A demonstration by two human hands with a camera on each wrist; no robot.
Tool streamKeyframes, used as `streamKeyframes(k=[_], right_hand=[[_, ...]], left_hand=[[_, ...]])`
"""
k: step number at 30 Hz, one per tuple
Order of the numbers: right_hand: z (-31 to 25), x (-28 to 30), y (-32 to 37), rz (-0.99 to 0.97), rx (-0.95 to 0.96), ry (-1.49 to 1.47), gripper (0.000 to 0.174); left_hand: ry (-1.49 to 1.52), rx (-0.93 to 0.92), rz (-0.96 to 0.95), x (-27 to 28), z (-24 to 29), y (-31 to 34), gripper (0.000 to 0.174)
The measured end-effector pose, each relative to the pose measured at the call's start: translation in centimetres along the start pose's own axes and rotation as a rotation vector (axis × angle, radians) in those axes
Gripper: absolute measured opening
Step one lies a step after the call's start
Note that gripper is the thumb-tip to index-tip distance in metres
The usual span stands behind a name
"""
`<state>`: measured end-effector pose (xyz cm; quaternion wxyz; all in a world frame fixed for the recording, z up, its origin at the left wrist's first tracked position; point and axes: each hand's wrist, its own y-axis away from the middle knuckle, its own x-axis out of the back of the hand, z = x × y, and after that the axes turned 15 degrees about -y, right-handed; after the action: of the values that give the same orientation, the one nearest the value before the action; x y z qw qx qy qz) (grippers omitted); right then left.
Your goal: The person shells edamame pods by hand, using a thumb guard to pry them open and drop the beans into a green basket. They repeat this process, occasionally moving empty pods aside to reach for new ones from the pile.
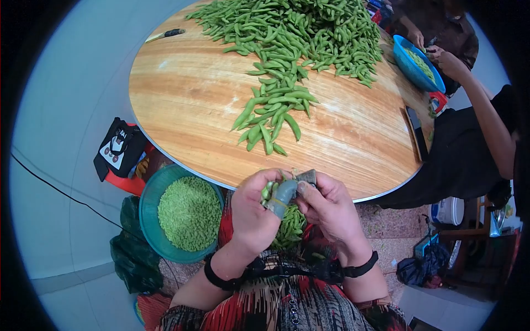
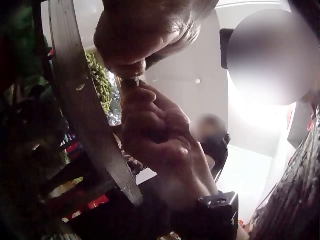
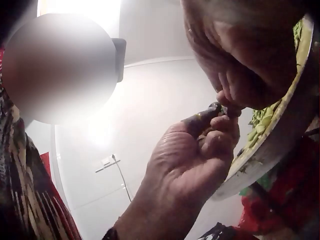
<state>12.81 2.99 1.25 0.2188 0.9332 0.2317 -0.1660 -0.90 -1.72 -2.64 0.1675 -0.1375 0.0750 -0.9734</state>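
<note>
Both hands meet in front of the chest at the table's near edge. My left hand (image 1: 251, 218) holds several green soybean pods (image 1: 267, 192) in its curled fingers; a grey cover (image 1: 284, 194) wraps its thumb. Close against that thumb, my right hand (image 1: 331, 212) has its fingers bent and its tips pinched together on a pod that the fingers mostly hide. A dark grey cover (image 1: 307, 177) sits on one of its fingers. More green pods (image 1: 292, 227) lie below the hands in the lap. In the right wrist view, the covered left thumb (image 3: 200, 121) reaches the other hand's fingertips.
A big heap of soybean pods (image 1: 309, 33) spreads over the round wooden table (image 1: 187, 105). A teal basket (image 1: 148, 220) of shelled beans (image 1: 187, 212) stands at lower left. Another person's hands (image 1: 433, 51) work over a blue basin (image 1: 406, 60). A phone (image 1: 417, 132) lies at the right edge.
</note>
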Motion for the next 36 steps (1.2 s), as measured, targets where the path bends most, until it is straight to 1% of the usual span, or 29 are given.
streamKeyframes(k=[2, 3, 5, 6, 8, 9, 10, 11, 12, 13, 14, 15, 16, 18, 19, 20, 21, 22, 23, 24, 25, 26, 27, 28, 30, 31, 33, 34, 36], right_hand=[[0.3, -0.4, -0.5, 0.007, 0.020, -0.097, 0.017], [0.3, -0.6, -0.6, 0.005, 0.019, -0.093, 0.017], [0.2, -0.9, -0.8, -0.014, 0.024, -0.099, 0.018], [0.0, -0.5, -0.8, -0.014, 0.023, -0.096, 0.018], [-1.0, 0.8, -1.0, -0.381, 0.076, 0.244, 0.018], [-1.5, 0.6, -1.5, -0.385, 0.072, 0.247, 0.018], [-2.1, 0.2, -2.1, -0.331, 0.248, 0.582, 0.019], [-2.4, -0.2, -2.6, -0.265, 0.426, 0.913, 0.021], [-2.4, -0.9, -3.3, -0.261, 0.425, 0.909, 0.021], [-2.2, -2.1, -4.3, -0.099, 0.530, 1.095, 0.021], [-2.1, -3.0, -4.9, 0.072, 0.632, 1.273, 0.021], [-1.7, -3.2, -5.6, 0.074, 0.634, 1.270, 0.021], [-1.0, -3.2, -6.4, 0.108, 0.630, 1.316, 0.022], [-0.6, -2.8, -6.7, 0.143, 0.626, 1.364, 0.022], [-0.6, -2.3, -6.5, 0.180, 0.615, 1.357, 0.021], [-0.6, -1.8, -6.2, 0.220, 0.602, 1.349, 0.020], [-0.7, -1.0, -5.9, 0.221, 0.599, 1.349, 0.020], [-0.8, -0.1, -5.5, 0.191, 0.616, 1.196, 0.019], [-0.8, 0.6, -5.1, 0.160, 0.631, 1.042, 0.018], [-0.8, 1.2, -4.8, 0.158, 0.631, 1.041, 0.018], [-0.8, 1.7, -4.3, 0.164, 0.542, 0.863, 0.017], [-0.8, 2.3, -4.0, 0.169, 0.449, 0.686, 0.016], [-0.8, 2.8, -3.8, 0.201, 0.452, 0.740, 0.018], [-0.9, 3.3, -3.6, 0.205, 0.455, 0.740, 0.018], [-1.0, 4.2, -3.0, 0.161, 0.388, 0.574, 0.022], [-1.8, 4.2, -2.1, 0.164, 0.389, 0.570, 0.022], [-3.8, 3.9, -0.4, -0.315, 0.128, 0.766, 0.023], [-3.4, 3.4, -0.6, -0.308, 0.127, 0.760, 0.023], [-2.3, 0.8, -2.1, 0.063, 0.554, 1.216, 0.029]], left_hand=[[0.235, 0.148, -0.043, 0.6, 0.7, -0.3, 0.025], [0.238, 0.147, -0.040, 0.9, 0.6, -0.3, 0.025], [0.383, 0.204, -0.106, 1.8, 0.2, -0.1, 0.026], [0.385, 0.205, -0.104, 2.4, 0.3, 0.1, 0.026], [0.303, 0.065, 0.065, 3.8, 0.6, 0.6, 0.026], [0.287, 0.135, 0.175, 5.1, 0.2, 0.8, 0.027], [0.268, 0.206, 0.281, 6.9, -0.4, 1.1, 0.028], [0.235, 0.169, 0.359, 8.5, -1.9, 1.4, 0.028], [0.201, 0.129, 0.433, 10.2, -4.0, 1.8, 0.028], [0.199, 0.126, 0.430, 12.2, -6.0, 2.2, 0.028], [-0.008, 0.247, 0.351, 14.4, -8.1, 2.8, 0.029], [-0.216, 0.366, 0.269, 16.0, -9.6, 3.4, 0.031], [-0.217, 0.362, 0.268, 16.9, -10.9, 4.2, 0.031], [-1.595, -0.004, -0.023, 17.9, -12.5, 5.6, 0.031], [-1.757, 0.159, 0.050, 15.9, -8.6, 5.0, 0.027], [-1.755, 0.162, 0.051, 15.3, -6.5, 4.3, 0.027], [-1.398, 0.114, 0.135, 14.9, -4.9, 3.5, 0.030], [-1.039, 0.072, 0.211, 14.4, -3.6, 2.8, 0.035], [-0.853, -0.061, 0.149, 13.6, -2.5, 2.2, 0.034], [-0.517, 0.042, 0.084, 11.9, -1.2, 1.7, 0.031], [-0.179, 0.139, 0.015, 9.7, 0.1, 1.2, 0.028], [-0.096, 0.176, -0.056, 7.8, 1.3, 0.3, 0.027], [-0.013, 0.213, -0.127, 6.3, 2.1, -0.7, 0.026], [-0.012, 0.209, -0.130, 4.9, 1.8, -1.6, 0.026], [-0.390, -0.208, 0.012, 2.8, 0.7, -3.1, 0.027], [-0.393, -0.210, 0.008, 2.6, 0.8, -3.4, 0.027], [-0.043, 0.109, -0.028, 2.1, 1.0, -3.8, 0.028], [-0.045, 0.110, -0.037, 1.9, 0.8, -3.9, 0.028], [0.105, 0.084, 0.021, 1.5, 0.0, -3.9, 0.031]])
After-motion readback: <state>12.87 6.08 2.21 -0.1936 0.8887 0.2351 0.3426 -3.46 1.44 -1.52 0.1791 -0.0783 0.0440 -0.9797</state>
